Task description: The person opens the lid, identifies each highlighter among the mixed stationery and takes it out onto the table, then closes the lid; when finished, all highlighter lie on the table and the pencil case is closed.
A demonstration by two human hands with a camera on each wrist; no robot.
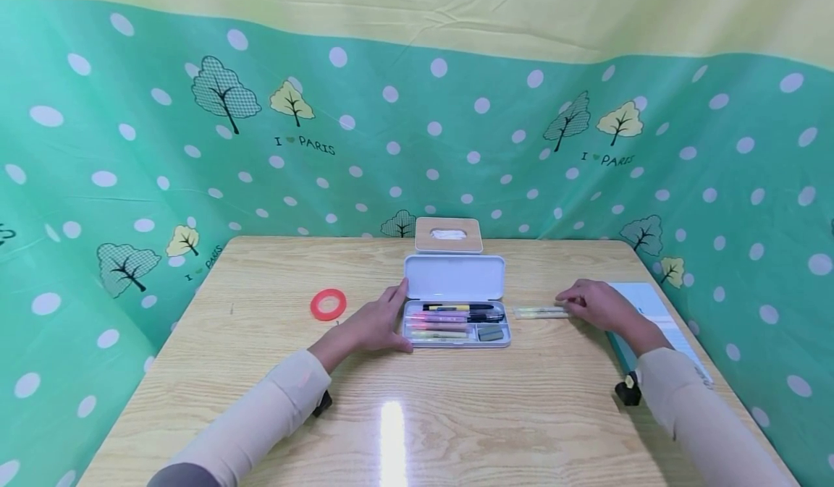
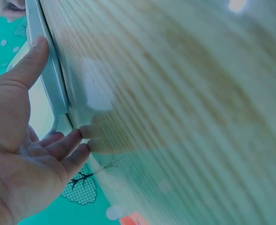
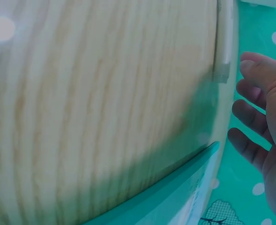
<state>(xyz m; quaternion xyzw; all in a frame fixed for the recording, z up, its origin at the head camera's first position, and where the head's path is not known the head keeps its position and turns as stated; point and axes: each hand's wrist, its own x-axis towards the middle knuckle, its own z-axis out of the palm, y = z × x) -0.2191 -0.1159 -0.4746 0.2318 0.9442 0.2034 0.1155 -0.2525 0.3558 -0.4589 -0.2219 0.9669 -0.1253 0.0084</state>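
Observation:
An opened white pencil case (image 1: 454,277) stands in the middle of the table in the head view, lid tipped back. Several pens (image 1: 439,317) and a small grey block (image 1: 491,334) lie inside it. My left hand (image 1: 378,324) rests along the case's left side, thumb at the front corner; in the left wrist view its fingers are spread beside the case's edge (image 2: 51,79). To the right of the case, slim pale pens (image 1: 541,313) lie on the table. Over their right end hovers my right hand (image 1: 593,305); the right wrist view shows its fingers loosely bent, apart from a pen (image 3: 224,42).
A red tape ring (image 1: 329,305) lies left of my left hand. Behind the case stands a tissue box (image 1: 426,237) with a wooden top. A teal-and-white notebook or folder (image 1: 641,300) lies under my right forearm near the table's right edge. Patterned cloth (image 1: 365,147) hangs around the table.

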